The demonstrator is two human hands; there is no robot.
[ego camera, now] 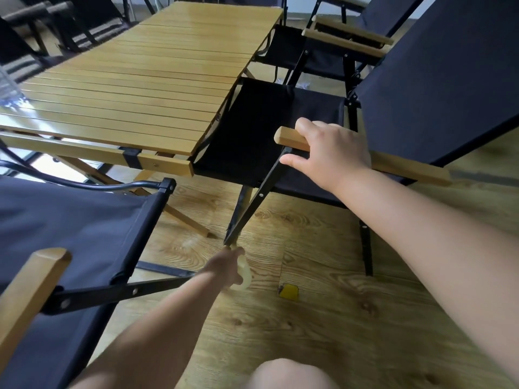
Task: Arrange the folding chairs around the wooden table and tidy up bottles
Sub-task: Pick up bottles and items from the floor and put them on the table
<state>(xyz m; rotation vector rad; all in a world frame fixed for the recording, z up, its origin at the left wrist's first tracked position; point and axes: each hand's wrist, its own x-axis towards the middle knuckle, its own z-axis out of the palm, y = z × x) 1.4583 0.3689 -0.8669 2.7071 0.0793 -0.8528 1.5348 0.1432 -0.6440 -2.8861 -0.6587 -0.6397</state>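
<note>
Table [134, 88]: one. Chairs: at least five. Left chair [70, 220] at bottom: one. On right: two, near chair [252, 130] and far chair [286, 43]. Top left: two dark chairs [14, 40], blurry, maybe more. Wood armrests [407, 167]: five seen. Bottle [9, 85]: one, clear, cut off by edge. Hands: two, left hand [227, 265] and right hand [331, 147]. Yellow bit [289, 292] on floor: one. Knee [289, 372]: one.

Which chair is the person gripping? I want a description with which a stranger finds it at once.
Start from the slatted wooden table. Of the black folding chairs along its right edge, take the nearer chair, whose seat lies beside the table's near corner. Unlike its neighbours, it has the right hand gripping its wooden armrest.
</note>
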